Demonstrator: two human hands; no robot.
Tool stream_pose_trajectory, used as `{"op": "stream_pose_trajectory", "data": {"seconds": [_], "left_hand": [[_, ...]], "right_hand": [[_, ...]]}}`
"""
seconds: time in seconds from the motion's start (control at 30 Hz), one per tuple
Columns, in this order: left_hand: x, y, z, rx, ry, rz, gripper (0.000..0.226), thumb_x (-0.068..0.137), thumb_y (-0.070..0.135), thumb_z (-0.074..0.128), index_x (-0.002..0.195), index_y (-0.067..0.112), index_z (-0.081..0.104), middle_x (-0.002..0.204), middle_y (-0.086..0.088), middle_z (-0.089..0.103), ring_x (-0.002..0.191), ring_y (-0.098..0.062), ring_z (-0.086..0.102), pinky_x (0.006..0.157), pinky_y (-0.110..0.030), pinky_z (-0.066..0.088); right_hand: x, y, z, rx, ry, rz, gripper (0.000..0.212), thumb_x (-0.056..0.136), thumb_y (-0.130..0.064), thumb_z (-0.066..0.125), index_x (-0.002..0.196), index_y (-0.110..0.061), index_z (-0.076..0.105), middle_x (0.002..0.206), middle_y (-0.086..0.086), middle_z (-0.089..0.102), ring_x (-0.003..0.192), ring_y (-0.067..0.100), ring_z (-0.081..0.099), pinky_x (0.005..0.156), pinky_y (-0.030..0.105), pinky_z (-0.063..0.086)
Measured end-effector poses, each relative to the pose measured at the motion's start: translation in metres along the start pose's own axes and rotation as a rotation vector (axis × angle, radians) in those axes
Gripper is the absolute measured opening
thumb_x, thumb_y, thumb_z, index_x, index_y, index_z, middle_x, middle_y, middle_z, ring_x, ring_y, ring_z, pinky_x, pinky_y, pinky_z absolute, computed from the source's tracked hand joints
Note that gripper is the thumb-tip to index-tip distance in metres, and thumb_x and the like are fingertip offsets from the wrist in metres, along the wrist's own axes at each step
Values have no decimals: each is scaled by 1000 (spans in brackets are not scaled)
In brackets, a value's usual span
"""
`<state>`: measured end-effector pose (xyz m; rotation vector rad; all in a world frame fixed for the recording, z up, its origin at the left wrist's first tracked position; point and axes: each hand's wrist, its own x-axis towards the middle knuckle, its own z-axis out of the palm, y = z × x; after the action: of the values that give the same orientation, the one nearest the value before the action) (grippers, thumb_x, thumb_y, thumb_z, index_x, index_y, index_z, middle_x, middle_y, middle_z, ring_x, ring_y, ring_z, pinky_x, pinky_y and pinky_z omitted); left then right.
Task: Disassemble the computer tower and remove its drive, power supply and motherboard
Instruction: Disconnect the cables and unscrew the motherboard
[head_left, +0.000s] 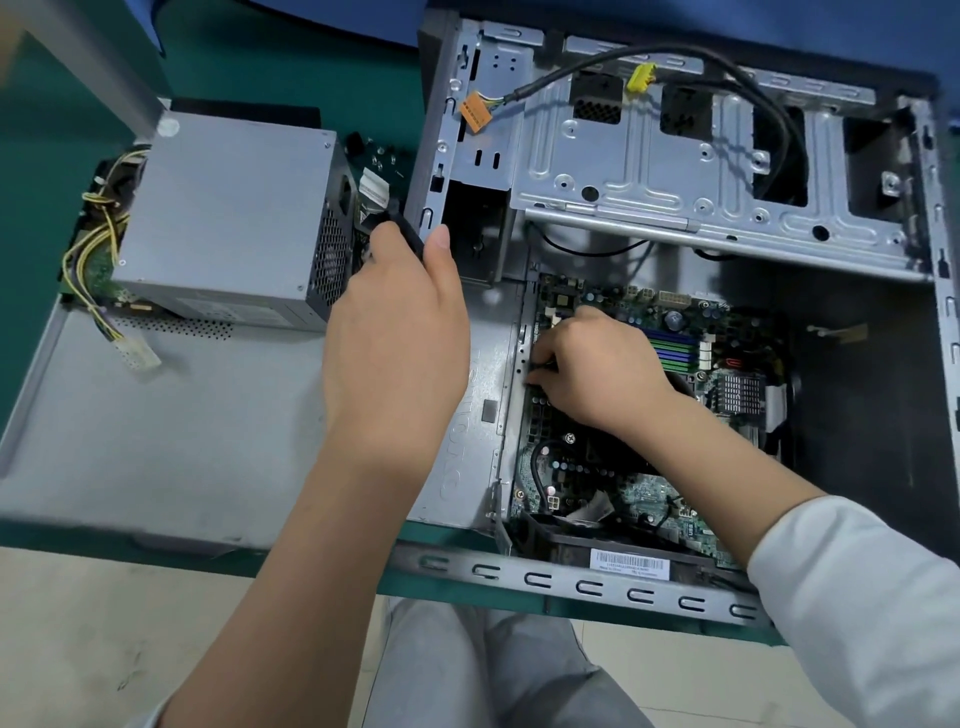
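Inside the open case (727, 218), the right hand (597, 369) pinches the thin, easily cracked motherboard (649, 488) at its edge; the left hand (400, 312) grips something dark.

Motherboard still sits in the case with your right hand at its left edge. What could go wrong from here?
1. The motherboard looks still cabled: a black lead plugs in near its lower left, so lifting now may strain connectors.
2. The right hand works beside the case's bare metal edges, which could cut fingers.
3. The left hand grips a dark object I cannot identify; it might slip onto the board.
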<state>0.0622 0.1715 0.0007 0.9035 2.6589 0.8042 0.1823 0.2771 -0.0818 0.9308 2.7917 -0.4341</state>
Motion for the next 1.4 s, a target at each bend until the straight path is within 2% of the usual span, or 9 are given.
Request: {"op": "stream_pose_trajectory", "data": {"seconds": [0.2,0.37,0.57,0.7,0.9,1.03,1.2,1.3,1.4], "left_hand": [[0,1,-1,-14,-7,5,32,102,39,24,97,13,41,77,-4,49,69,-26,44,61,-33,28],[-1,1,-1,-21,-11,-3,31,102,39,24,95,13,40,71,0,45,70,-27,46,60,-35,30],[0,-1,0,-12,-20,-2,31,102,40,24,95,14,39,66,6,41,69,-26,46,60,-35,30],[0,-1,0,-15,-18,-1,31,102,40,23,95,14,39,66,6,41,65,-22,44,58,-33,28],[0,-1,0,-19,-18,13,32,102,40,24,97,13,41,71,1,47,69,-26,48,60,-35,31],[1,-1,0,-10,-19,12,32,102,39,24,97,13,40,68,3,44,67,-24,47,59,-33,29],[0,-2,0,-3,-20,14,31,102,40,23,95,14,39,67,6,43,66,-24,47,59,-33,31],[0,-2,0,-1,-18,2,30,102,40,23,95,15,38,67,8,40,64,-22,44,59,-32,29],[0,-1,0,-3,-15,12,31,102,40,23,96,14,39,69,4,44,66,-24,45,60,-33,29]], "right_hand": [[-5,-4,6,-26,24,53,15,88,-29,58,87,-20,70,85,-4,65,97,17,45,55,26,37],[-2,-1,1,41,-32,40,15,84,-31,62,85,-19,71,81,2,65,96,21,51,62,31,48],[-2,-2,4,20,20,87,14,85,-32,62,88,-22,72,83,-2,67,97,20,51,58,27,37],[-2,-2,3,102,29,125,11,85,-30,65,90,-26,74,86,-1,68,98,21,53,59,28,38],[-4,-3,2,4,10,74,14,86,-31,62,91,-23,73,86,-1,67,99,20,52,58,28,37],[-4,-2,-1,73,-18,105,15,87,-25,60,93,-20,73,89,0,69,100,24,50,62,30,43],[0,-2,-5,107,-14,202,10,82,-22,63,83,-17,72,78,3,68,80,27,59,60,30,50],[-1,-3,-7,129,-26,215,6,82,-26,65,84,-24,70,77,-2,64,78,23,58,56,27,42],[-6,-2,-8,72,-44,122,1,79,-25,65,80,-26,65,75,-4,57,90,19,54,57,28,35]]}}
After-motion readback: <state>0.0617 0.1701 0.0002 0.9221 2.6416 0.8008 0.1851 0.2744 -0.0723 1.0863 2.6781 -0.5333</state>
